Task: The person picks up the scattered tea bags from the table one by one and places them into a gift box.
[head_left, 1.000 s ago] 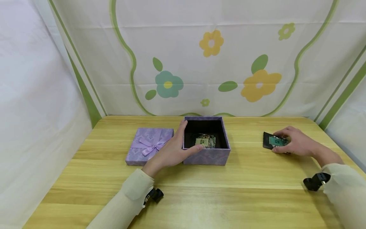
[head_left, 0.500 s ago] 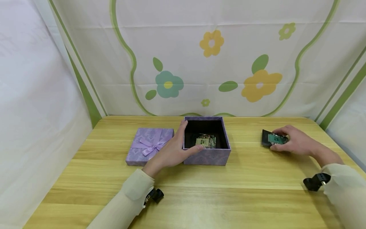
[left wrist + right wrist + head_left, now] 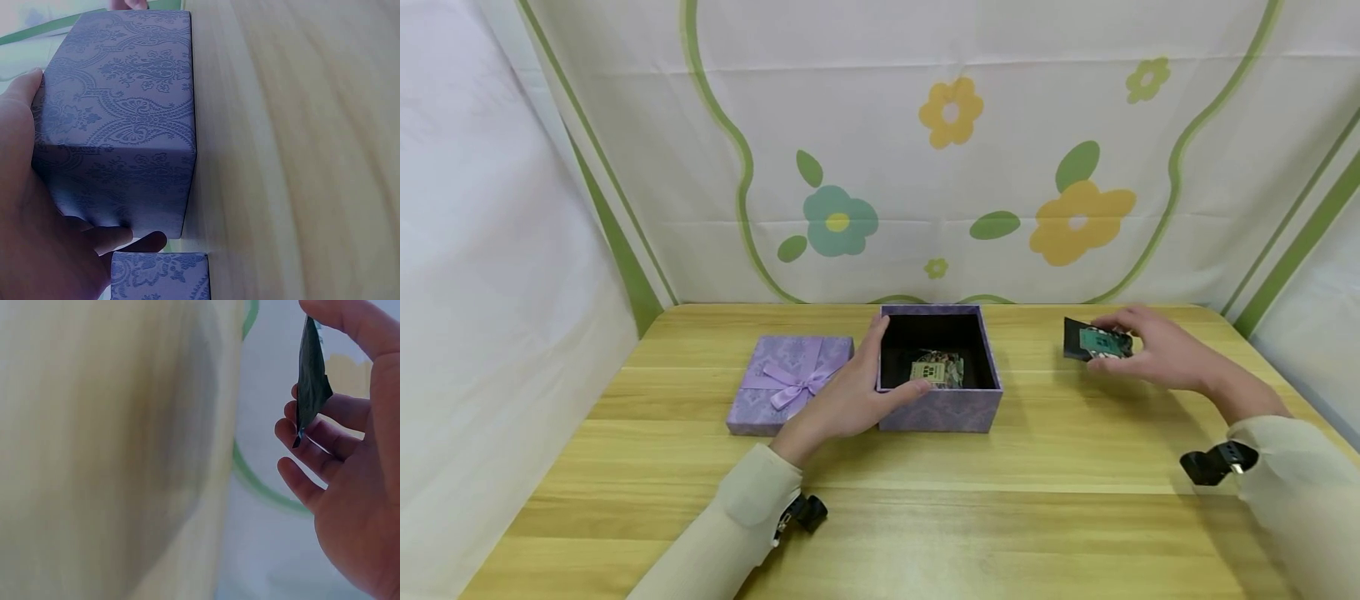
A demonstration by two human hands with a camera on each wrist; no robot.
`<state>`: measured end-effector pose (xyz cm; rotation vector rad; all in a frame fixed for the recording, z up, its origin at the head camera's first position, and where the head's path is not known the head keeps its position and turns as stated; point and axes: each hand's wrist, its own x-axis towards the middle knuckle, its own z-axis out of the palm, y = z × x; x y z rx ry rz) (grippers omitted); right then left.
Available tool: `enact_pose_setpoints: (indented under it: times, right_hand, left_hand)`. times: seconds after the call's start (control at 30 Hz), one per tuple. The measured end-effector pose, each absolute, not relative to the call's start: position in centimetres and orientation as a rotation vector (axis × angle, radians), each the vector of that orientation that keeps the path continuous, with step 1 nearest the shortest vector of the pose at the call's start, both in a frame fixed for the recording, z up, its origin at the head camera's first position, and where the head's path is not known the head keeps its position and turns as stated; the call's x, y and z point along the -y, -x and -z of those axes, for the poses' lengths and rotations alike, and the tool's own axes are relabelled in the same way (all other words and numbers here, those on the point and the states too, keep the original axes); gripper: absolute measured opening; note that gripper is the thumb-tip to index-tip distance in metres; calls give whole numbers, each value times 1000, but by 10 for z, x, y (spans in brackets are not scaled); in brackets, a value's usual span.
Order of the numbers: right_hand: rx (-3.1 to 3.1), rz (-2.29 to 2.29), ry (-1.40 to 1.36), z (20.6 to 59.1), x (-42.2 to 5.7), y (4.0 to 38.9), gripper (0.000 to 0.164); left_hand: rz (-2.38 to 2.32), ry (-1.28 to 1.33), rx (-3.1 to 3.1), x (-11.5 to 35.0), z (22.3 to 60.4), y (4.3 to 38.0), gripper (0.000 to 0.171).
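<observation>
A purple patterned gift box (image 3: 940, 410) stands uncovered, its black inside facing up. In it lies a small packet (image 3: 927, 372) with a pale label and a see-through part. My left hand (image 3: 850, 398) holds the box by its near left corner, thumb across the front rim and fingers along the left side. My right hand (image 3: 1161, 350) pinches a small flat black packet (image 3: 1097, 342) with a green label. The right wrist view shows that packet (image 3: 312, 375) edge-on between thumb and fingers, raised over the table.
The purple lid (image 3: 786, 375) with a ribbon bow lies left of the box, close to my left hand. A wood-grain table (image 3: 970, 517) lies under everything. Behind it hangs a white curtain (image 3: 880, 83) printed with flowers.
My right hand has lifted the black packet off the table and moved it left and away from me. The left hand keeps its place on the box.
</observation>
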<state>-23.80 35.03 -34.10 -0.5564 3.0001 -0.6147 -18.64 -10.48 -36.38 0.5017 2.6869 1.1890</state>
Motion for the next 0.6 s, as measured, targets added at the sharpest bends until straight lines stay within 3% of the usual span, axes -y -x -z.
enact_pose_setpoints:
  times: [0.27,0.6]
  right_hand:
    - [-3010,642,572,322,-325,235,76]
    - [-3025,714,727,298,-290,228,68]
  left_hand:
    - [-1184,-488,-2685,105,364,187,115]
    - [-1177,-490,-2691,106,364,187,115]
